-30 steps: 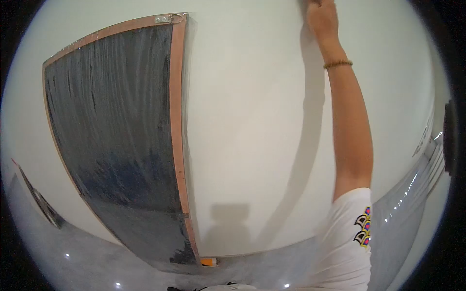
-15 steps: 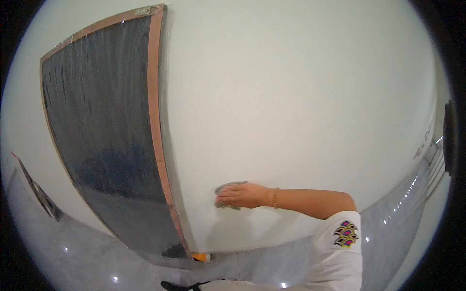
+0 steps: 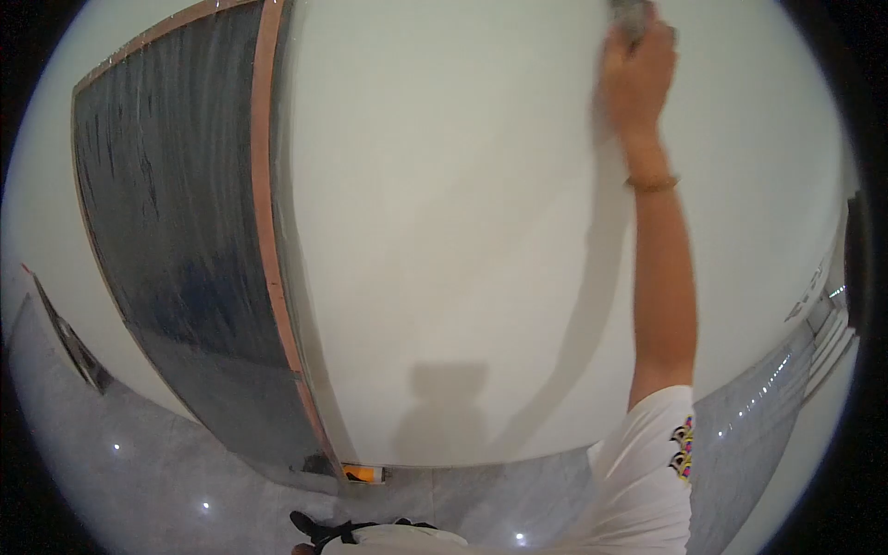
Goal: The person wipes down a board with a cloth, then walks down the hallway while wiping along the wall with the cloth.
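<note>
High on the white wall (image 3: 444,185), my right hand (image 3: 641,79) is closed around a grey cloth (image 3: 631,18), held at the wall's surface near the upper edge of the view. Part of the cloth is hidden by the fingers. The right arm is stretched upward, with a beaded bracelet (image 3: 653,183) on the wrist and a white sleeve (image 3: 647,453). At the bottom edge, a small skin-coloured patch may belong to my left hand; no fingers show there.
A large dark panel (image 3: 176,203) with a copper-coloured border leans at the left. An orange and white object (image 3: 363,474) lies at its foot. Shiny grey tiles (image 3: 148,462) cover the floor. A thin dark flat item (image 3: 69,338) leans at far left.
My right hand has swept up and to the right across the wall with the cloth, from low near the panel to the top. The arm is now extended upward.
</note>
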